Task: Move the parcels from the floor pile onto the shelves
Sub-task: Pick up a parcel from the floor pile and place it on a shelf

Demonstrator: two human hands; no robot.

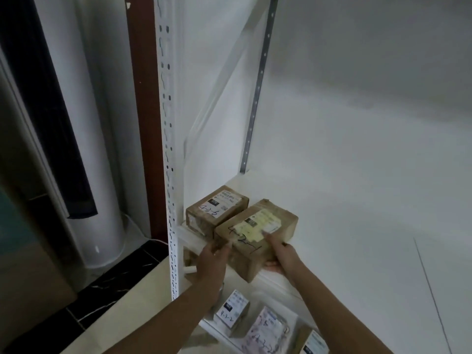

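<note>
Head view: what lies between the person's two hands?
The brown parcel, held by the left hand at its near-left corner and the right hand at its right side. The head view shows this.

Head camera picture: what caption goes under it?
The left hand and right hand hold a brown parcel on the white shelf beside a second parcel.

The white shelf [344,213] bears a small parcel [217,209] beside a larger parcel [255,235] overhanging its edge.

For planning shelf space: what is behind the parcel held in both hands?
A brown box marked 4-2-6 sits behind it, leftward. The held parcel hides part of its side.
</note>
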